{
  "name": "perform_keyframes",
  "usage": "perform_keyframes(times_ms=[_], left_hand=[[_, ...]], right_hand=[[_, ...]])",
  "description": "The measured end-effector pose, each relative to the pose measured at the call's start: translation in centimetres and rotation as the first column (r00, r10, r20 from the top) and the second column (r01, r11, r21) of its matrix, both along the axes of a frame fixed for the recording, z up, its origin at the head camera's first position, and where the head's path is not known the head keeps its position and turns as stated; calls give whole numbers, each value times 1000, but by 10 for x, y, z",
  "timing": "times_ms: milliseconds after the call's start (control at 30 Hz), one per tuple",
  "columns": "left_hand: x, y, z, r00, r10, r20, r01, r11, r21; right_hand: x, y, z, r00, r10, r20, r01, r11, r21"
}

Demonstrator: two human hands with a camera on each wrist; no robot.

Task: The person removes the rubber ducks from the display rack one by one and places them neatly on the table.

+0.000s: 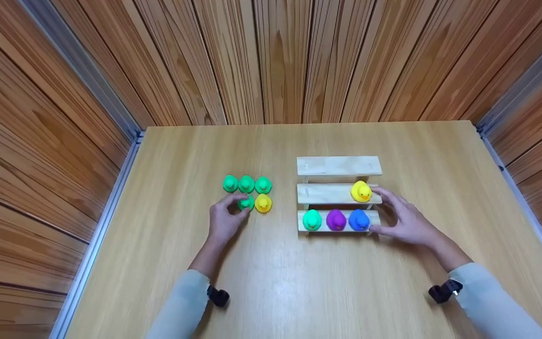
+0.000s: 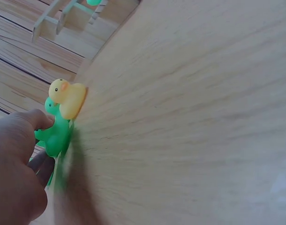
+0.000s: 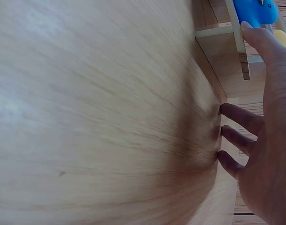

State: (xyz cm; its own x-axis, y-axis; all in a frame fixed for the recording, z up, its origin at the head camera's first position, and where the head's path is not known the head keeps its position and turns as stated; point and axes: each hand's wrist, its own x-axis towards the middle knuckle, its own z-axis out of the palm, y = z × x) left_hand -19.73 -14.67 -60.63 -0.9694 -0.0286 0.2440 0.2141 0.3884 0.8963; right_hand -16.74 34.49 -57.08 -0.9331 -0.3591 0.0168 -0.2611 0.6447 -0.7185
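My left hand (image 1: 225, 219) pinches a green rubber duck (image 2: 57, 136) between thumb and fingers, low over the tabletop. A yellow duck (image 1: 263, 203) sits just to its right, and a row of green ducks (image 1: 246, 184) lies behind. My right hand (image 1: 405, 219) is spread at the right end of a three-step wooden rack (image 1: 322, 194), holding nothing. Its thumb is at the bottom step's end beside a blue duck (image 1: 359, 220); its index finger is near a yellow duck (image 1: 361, 191) on the middle step. The bottom step also bears a green duck (image 1: 312, 220) and a purple duck (image 1: 336, 220).
The rack's top step (image 1: 339, 165) is at the back, with bare wood showing. A light wooden tabletop (image 1: 271, 282) lies beneath everything. Wood-plank walls (image 1: 282, 61) and metal edge posts (image 1: 97, 235) border it at the back and sides.
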Motion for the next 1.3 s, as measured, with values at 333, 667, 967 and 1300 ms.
perform_keyframes(times_ms=[333, 667, 967, 1300], left_hand=[[-4, -1, -6, 1000, -10, -9, 10, 1000, 0], [0, 1, 1, 1000, 4, 9, -4, 1000, -5], [0, -1, 21, 998, -25, 52, 24, 999, 26], [1, 5, 35, 998, -54, 32, 54, 998, 19]], right_hand=[[-1, 1, -1, 1000, -8, 1, 8, 1000, 14], [0, 0, -1, 1000, -11, -12, 11, 1000, 18], [0, 0, 0, 1000, -7, -9, 7, 1000, 19], [-1, 0, -1, 1000, -1, -15, 1, 1000, 6]])
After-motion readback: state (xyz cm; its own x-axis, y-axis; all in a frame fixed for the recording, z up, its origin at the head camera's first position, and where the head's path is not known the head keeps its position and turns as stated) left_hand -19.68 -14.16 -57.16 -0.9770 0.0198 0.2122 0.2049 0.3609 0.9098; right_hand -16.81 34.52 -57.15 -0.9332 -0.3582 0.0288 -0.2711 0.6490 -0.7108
